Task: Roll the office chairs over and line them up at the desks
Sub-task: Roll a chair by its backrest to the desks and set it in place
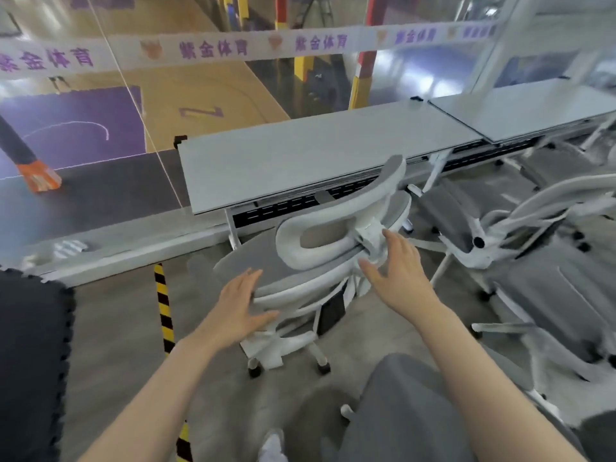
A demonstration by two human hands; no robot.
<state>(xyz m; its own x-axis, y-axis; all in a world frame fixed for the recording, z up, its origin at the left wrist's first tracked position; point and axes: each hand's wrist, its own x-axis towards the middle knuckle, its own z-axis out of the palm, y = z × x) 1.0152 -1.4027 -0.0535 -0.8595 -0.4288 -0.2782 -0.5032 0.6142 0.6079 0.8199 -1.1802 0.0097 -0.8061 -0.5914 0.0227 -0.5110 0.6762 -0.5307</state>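
Two bare hands reach to a white-framed office chair with grey mesh back (pixel 300 281) that stands just at the near edge of the long pale grey bench (pixel 300 155). The left hand (pixel 238 303) lies flat, fingers apart, against the backrest's left rim; the right hand (pixel 398 271), fingers spread and relaxed, touches the white headrest bracket. More grey-and-white chairs (pixel 493 228) crowd the floor at right.

Bare floor (pixel 126 315) is lying open left of the white office chair (pixel 320 261); a second chair (pixel 473 235) is crowding its right, and the desk (pixel 300 161) is blocking beyond it.
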